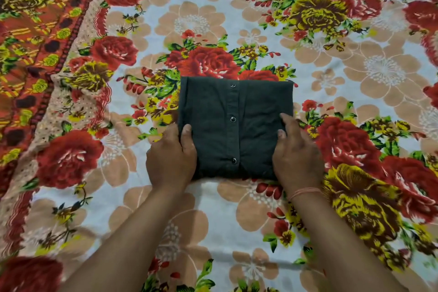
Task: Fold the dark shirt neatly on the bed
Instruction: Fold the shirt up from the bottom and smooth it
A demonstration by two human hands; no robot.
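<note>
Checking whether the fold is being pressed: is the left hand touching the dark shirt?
Touching. The head view shows the left hand lying over the near left edge of the folded shirt, thumb on the cloth.

- The shirt (pixel 234 125) is a very dark, plain green-black, with no print.
- Its buttons (pixel 233 119) are black and shiny, set in a line down the placket.
- The bed sheet (pixel 237 19) has a white ground with large red roses, yellow-and-brown blooms, green leaves and pale peach flower outlines.
- The sheet's border (pixel 35 42) is orange-red with yellow-green roses, dark spots and yellow stripes.
- A thread (pixel 303 192) on the right wrist is pinkish-orange.
</note>
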